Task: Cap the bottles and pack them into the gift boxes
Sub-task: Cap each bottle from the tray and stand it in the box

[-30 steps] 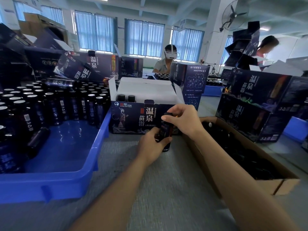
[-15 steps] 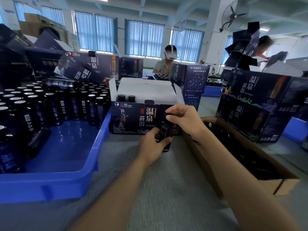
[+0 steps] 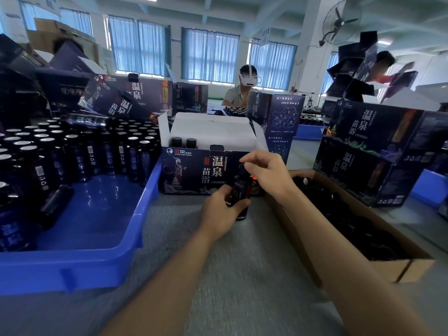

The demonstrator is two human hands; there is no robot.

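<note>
Gripping the dark bottle [image 3: 240,190] upright, the left hand [image 3: 221,210] should steady it while the right hand [image 3: 265,172], pinching the cap [image 3: 242,164], twists squarely down.

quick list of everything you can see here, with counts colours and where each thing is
held bottle: one, dark, upright, in front of the open gift box
cap: one, black, on that bottle's top
open gift box: one, dark blue, white inside, centre
packed bottles: two seen, black caps, box's left end
tray bottles: many, dark, silvery tops, left
tray: one, blue, left
cardboard box: one, brown, right
loose caps: many, black, in cardboard box
closed gift boxes: several, dark blue, left rear and right
table: one, grey
fan: one, dark blades, upper right
other people: two, far side
left hand: grips held bottle
right hand: pinches cap
</note>
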